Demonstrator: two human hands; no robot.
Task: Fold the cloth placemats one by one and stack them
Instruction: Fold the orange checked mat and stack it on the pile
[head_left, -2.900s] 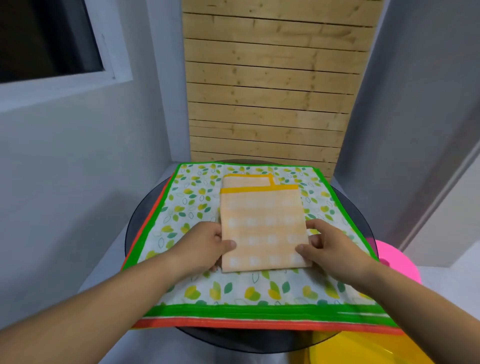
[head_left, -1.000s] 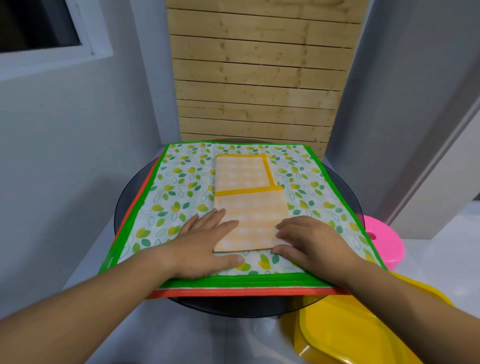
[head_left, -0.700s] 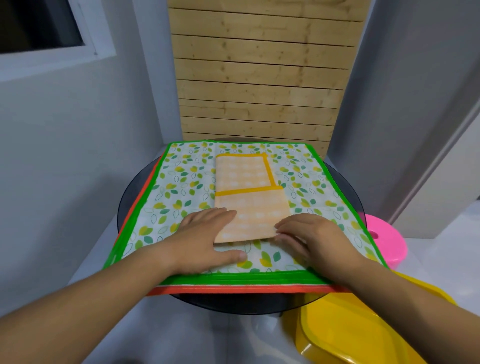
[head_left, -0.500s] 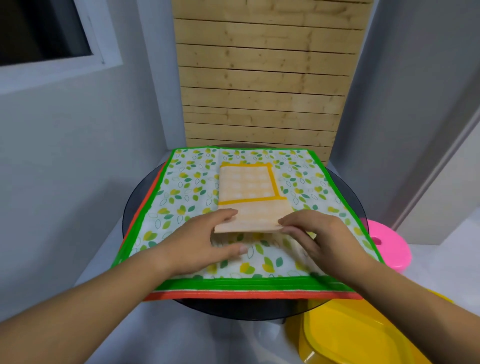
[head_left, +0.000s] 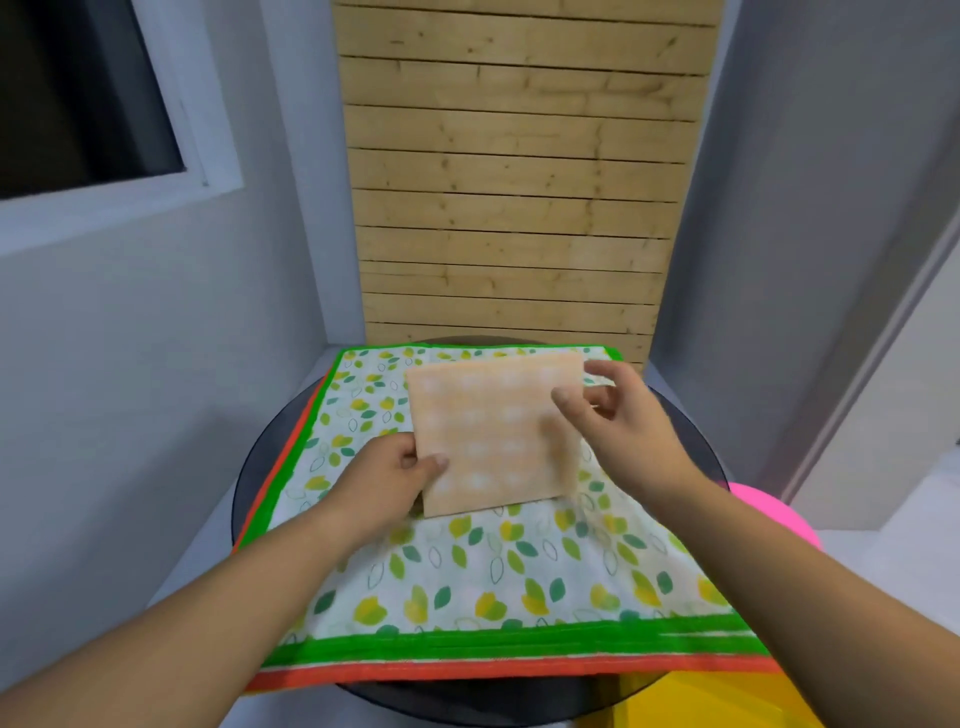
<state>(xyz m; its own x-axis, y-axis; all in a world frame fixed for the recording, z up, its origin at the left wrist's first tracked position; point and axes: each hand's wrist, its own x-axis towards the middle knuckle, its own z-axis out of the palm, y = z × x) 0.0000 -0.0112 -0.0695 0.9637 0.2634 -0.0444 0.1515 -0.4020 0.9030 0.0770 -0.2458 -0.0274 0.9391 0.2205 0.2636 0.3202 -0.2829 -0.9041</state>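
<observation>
A folded orange checked placemat (head_left: 493, 431) is lifted off the stack, its far edge raised. My left hand (head_left: 395, 478) grips its near left corner, thumb on top. My right hand (head_left: 618, 431) pinches its right edge near the far corner, thumb on the front and fingers behind. Under it lies a white leaf-print placemat with a green border (head_left: 493, 566), spread flat. An orange-red placemat (head_left: 467, 670) shows only as a strip along the near and left edges beneath that one.
The mats cover a round dark glass table (head_left: 254, 467). A yellow plastic container (head_left: 675, 706) sits low at the near right, and a pink round object (head_left: 769, 514) is to the right. Grey walls and a wooden slat panel (head_left: 519, 208) close in behind.
The orange placemat lay on the leaf-print mat in a long shape with both hands pressing its near end. That end went up and over, and now both hands hold the shorter folded mat.
</observation>
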